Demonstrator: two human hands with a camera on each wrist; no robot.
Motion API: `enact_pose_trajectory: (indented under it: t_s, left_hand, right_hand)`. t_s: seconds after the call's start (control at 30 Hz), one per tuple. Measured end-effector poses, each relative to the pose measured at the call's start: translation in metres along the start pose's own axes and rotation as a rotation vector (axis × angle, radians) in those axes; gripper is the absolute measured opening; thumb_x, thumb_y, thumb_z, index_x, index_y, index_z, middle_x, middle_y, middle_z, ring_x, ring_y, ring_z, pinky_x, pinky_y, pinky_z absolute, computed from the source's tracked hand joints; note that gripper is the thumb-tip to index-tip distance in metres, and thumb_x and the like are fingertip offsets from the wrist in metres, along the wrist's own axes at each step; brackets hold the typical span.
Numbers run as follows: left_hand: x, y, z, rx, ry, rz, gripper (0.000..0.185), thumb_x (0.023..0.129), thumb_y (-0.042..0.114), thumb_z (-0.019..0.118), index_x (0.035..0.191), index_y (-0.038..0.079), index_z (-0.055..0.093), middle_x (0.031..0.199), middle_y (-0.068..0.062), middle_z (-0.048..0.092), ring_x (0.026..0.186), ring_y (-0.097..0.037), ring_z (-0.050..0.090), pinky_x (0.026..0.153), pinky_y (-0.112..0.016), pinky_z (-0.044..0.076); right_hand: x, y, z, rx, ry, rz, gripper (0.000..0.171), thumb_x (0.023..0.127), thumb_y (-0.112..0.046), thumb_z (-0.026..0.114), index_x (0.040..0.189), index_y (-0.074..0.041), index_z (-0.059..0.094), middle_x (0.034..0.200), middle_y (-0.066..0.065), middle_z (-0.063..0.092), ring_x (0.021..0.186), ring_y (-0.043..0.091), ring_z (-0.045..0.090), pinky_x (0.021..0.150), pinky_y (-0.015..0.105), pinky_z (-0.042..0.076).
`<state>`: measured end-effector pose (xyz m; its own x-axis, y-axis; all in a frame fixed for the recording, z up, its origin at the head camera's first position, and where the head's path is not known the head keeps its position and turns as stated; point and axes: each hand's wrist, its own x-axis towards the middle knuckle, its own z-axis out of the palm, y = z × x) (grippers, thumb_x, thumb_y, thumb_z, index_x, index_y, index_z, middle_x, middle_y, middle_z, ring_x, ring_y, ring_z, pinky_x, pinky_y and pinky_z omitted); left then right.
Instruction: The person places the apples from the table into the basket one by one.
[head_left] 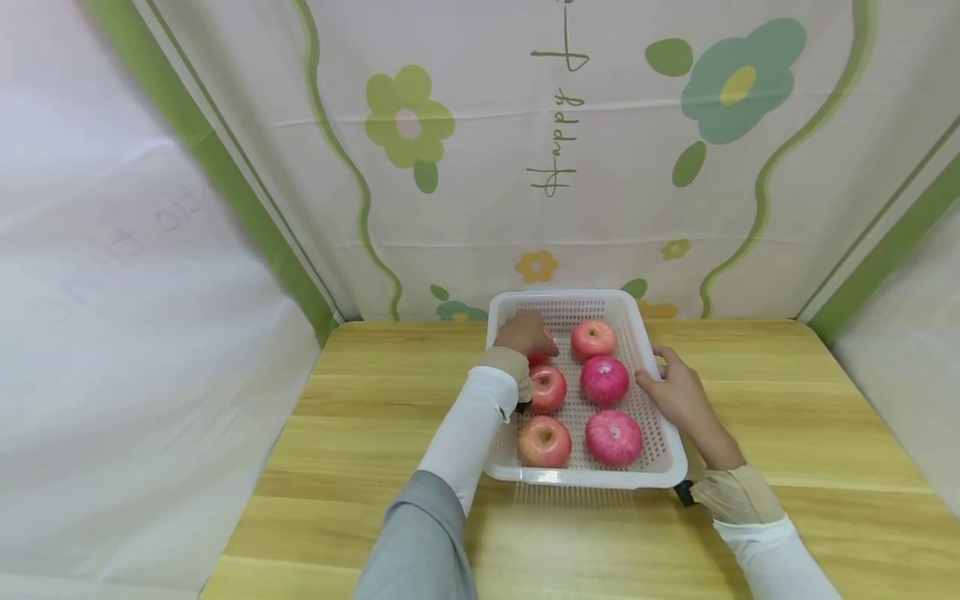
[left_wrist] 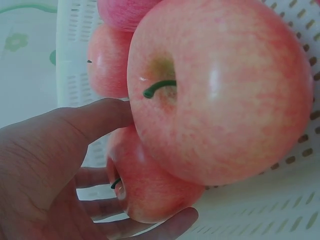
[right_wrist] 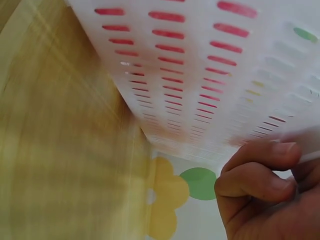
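Note:
A white slotted basket (head_left: pixel 564 297) stands on the wooden table (head_left: pixel 360 417) and holds several pink-red apples in two rows. My left hand (head_left: pixel 528 333) reaches into its far left corner and covers an apple there. In the left wrist view, the thumb (left_wrist: pixel 100 117) and fingers (left_wrist: pixel 165 225) curl round that small apple (left_wrist: pixel 150 185), with a bigger apple (left_wrist: pixel 220 90) just in front. My right hand (head_left: pixel 671 387) holds the basket's right rim. In the right wrist view, curled fingers (right_wrist: pixel 260 170) lie against the basket wall (right_wrist: pixel 200 75).
A flower-printed cloth (head_left: pixel 555 150) hangs right behind the basket, and white cloth walls close in both sides. Bare wooden tabletop lies to the left, right and front of the basket. The other apples (head_left: pixel 604 380) sit close together.

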<state>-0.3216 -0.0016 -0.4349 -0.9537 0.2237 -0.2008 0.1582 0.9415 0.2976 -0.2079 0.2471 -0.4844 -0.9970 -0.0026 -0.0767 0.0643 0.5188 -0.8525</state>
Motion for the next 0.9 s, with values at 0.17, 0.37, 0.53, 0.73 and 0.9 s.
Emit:
enact_pose_trajectory:
  t_s: [0.17, 0.37, 0.53, 0.73, 0.9]
  left_hand:
    - [-0.001, 0.0, -0.004, 0.011, 0.001, 0.023, 0.026, 0.088, 0.034, 0.079, 0.104, 0.016, 0.068, 0.118, -0.008, 0.066, 0.104, -0.025, 0.067, 0.089, -0.038, 0.058]
    - [0.001, -0.003, -0.012, 0.039, -0.032, 0.065, 0.041, 0.088, 0.034, 0.07, 0.124, 0.015, 0.062, 0.141, -0.011, 0.057, 0.119, -0.029, 0.061, 0.097, -0.044, 0.056]
    - [-0.006, -0.004, -0.024, 0.028, -0.097, 0.134, 0.056, 0.094, 0.03, 0.067, 0.145, 0.011, 0.056, 0.154, -0.016, 0.05, 0.133, -0.032, 0.056, 0.11, -0.047, 0.052]
    - [-0.003, -0.012, -0.027, 0.062, -0.078, 0.243, 0.055, 0.1, 0.028, 0.064, 0.151, 0.009, 0.055, 0.154, -0.016, 0.05, 0.143, -0.034, 0.051, 0.116, -0.046, 0.048]
    - [-0.007, -0.019, -0.031, 0.084, -0.041, 0.396, 0.047, 0.103, 0.022, 0.061, 0.147, 0.005, 0.058, 0.15, -0.018, 0.053, 0.141, -0.035, 0.05, 0.117, -0.044, 0.045]
  right_hand:
    - [0.0, -0.001, -0.005, -0.054, -0.027, -0.017, 0.069, 0.108, -0.021, 0.055, 0.162, 0.008, 0.022, 0.131, 0.046, 0.061, 0.085, 0.041, 0.08, 0.061, 0.042, 0.065]
    - [-0.001, -0.006, -0.014, -0.194, -0.056, -0.064, 0.071, 0.108, -0.023, 0.055, 0.16, 0.012, 0.023, 0.119, 0.044, 0.066, 0.074, 0.034, 0.079, 0.054, 0.039, 0.063]
    - [-0.004, -0.01, -0.021, -0.254, -0.103, -0.076, 0.072, 0.109, -0.026, 0.055, 0.159, 0.013, 0.022, 0.11, 0.039, 0.07, 0.072, 0.031, 0.079, 0.052, 0.037, 0.062]
    - [-0.003, -0.012, -0.03, -0.303, -0.143, -0.094, 0.074, 0.113, -0.042, 0.049, 0.158, 0.011, 0.026, 0.099, 0.024, 0.076, 0.071, 0.025, 0.078, 0.056, 0.036, 0.063]
    - [0.002, -0.015, -0.037, -0.38, -0.158, -0.134, 0.074, 0.114, -0.051, 0.041, 0.157, 0.008, 0.035, 0.101, 0.018, 0.077, 0.079, 0.025, 0.079, 0.066, 0.044, 0.064]
